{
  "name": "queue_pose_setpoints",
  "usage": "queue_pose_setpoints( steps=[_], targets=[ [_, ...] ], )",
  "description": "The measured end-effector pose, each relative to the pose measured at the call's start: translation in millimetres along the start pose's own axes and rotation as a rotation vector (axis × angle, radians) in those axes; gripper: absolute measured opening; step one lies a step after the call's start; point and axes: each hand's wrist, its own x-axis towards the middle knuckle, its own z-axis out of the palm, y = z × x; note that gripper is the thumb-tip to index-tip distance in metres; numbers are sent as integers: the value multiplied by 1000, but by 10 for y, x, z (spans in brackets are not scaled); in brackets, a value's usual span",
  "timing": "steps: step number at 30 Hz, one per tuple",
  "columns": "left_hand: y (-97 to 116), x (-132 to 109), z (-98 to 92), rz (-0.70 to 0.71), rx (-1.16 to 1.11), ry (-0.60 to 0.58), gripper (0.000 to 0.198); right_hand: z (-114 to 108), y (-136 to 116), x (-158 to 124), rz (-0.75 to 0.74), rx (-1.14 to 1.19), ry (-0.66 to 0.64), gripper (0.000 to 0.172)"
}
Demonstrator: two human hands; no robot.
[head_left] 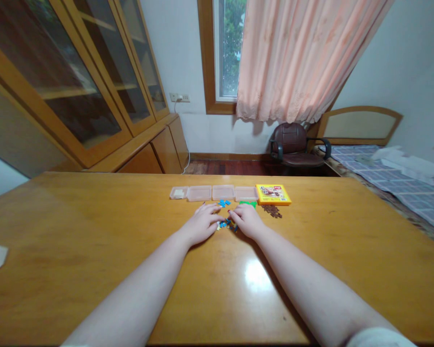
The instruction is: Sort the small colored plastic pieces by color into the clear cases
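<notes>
Between the left hand (202, 225), thumb parted from fingers, and the curled right hand (249, 220), whose grip I cannot tell, small angular blue and yellow pieces (223, 224) cluster loosely on the glossy, wood-grained worktop (94, 241). Beyond sit shallow, translucent rectangular trays (199, 193) and a flat yellow printed box (274, 194).

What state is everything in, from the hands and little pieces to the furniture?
Left hand: fingers apart, at the mixed pieces
Right hand: bent over mixed pieces; grip unclear
Mixed pieces: loose, partly hidden
Blue pieces: loose, grouped
Green pieces: grouped, partly hidden
Brown pieces: loosely heaped
Clear trays: open-topped, in a row; leftmost holding something whitish
Yellow box: lying flat
Curtain: partly covering the window
Cabinet doors: apparently shut
Chair: upright
Plug: in the socket
</notes>
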Motion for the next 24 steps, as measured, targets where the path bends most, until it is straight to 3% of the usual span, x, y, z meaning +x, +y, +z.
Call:
queue_pose_setpoints(
  steps=[24],
  targets=[
    [-21, -8, 44, 2, -34, -25, 32, 8, -13, 13, 13, -36, -12, 40]
  ],
)
